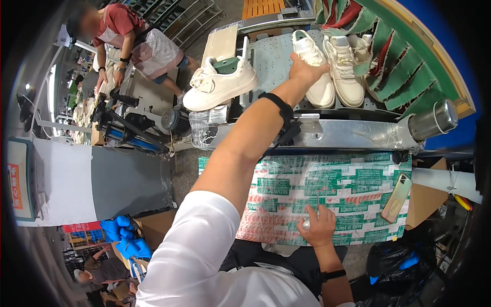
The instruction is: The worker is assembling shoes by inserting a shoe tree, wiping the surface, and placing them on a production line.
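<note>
My left hand reaches far forward and grips a cream sneaker by its laced upper, on the grey conveyor bed. Its mate, another cream sneaker, stands right beside it. A third cream sneaker with a green insert sits apart to the left, on the bed's near edge. Low over the table, my right hand is closed around a slim tool with a rounded pale handle end and a thin metal shaft; its exact kind is unclear.
Green and red fabric strips hang at the tunnel opening, with another shoe partly behind them. A metal rail edges the conveyor. The tape-covered table holds a phone. A co-worker stands at far left. Blue bundles lie at lower left.
</note>
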The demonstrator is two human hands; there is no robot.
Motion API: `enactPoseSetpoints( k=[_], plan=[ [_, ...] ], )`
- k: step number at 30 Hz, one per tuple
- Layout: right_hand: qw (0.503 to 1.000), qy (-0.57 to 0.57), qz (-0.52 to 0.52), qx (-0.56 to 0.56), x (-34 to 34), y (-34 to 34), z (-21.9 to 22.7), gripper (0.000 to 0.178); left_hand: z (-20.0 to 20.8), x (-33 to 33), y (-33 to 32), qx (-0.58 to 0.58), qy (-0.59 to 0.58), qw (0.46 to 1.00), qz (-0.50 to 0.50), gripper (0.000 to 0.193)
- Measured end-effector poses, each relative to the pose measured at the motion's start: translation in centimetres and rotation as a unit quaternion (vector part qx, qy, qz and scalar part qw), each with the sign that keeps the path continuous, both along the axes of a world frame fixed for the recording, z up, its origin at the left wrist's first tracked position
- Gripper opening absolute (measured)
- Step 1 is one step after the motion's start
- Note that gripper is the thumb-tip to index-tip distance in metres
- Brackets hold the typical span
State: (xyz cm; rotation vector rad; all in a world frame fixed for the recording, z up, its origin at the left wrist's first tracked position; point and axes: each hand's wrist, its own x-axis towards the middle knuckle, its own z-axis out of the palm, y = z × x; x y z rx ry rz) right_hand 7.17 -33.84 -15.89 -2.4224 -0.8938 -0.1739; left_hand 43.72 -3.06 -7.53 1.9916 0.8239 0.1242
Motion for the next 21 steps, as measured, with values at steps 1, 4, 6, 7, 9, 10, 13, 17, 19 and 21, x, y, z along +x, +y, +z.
enactPoseSetpoints(
  k=[1,4,6,7,9,10,13,17,19,21],
  plan=[
    [1.0,0.001,0.003,0.0,0.1,0.1,-0.1,0.048,-0.2,0.0,0.4,-0.001,-0.003,1.0,0.0,0.119],
    [1.0,-0.019,0.011,0.006,0.5,0.7,0.2,0.047,-0.2,-0.2,2.9,-0.097,-0.112,0.988,0.039,0.097],
    [0.999,-0.033,0.007,0.006,0.5,0.8,0.4,0.045,1.7,-1.3,4.4,-0.39,-0.204,0.897,0.039,0.064],
    [1.0,-0.025,0.001,0.0,0.5,0.5,0.4,0.045,3.2,-1.9,4.1,-0.434,-0.172,0.883,0.051,0.041],
    [1.0,-0.024,0.004,0.002,0.5,0.6,0.4,0.044,5.1,-4.8,5.1,-0.438,-0.19,0.879,-0.007,0.043],
    [1.0,-0.022,0.005,0.003,0.4,0.6,0.4,0.044,6.0,-6.4,5.5,-0.44,-0.204,0.872,-0.067,0.044],
    [1.0,-0.013,0.008,0.007,0.3,0.5,0.0,0.046,10.4,-16.9,3.5,-0.377,-0.234,0.892,-0.084,0.05],
    [1.0,-0.015,0.0,0.009,-0.2,0.1,0.4,0.046,9.3,-32.6,0.5,-0.357,-0.23,0.903,-0.064,0.069],
    [1.0,-0.021,0.005,0.016,-0.4,-0.1,-0.1,0.046,8.3,-39.3,-1.8,-0.394,-0.188,0.899,-0.032,0.077],
    [1.0,-0.023,0.0,0.017,-0.6,-0.3,-0.2,0.047,4.9,-44.6,-3.8,-0.374,-0.173,0.911,0.02,0.079]
  ],
)
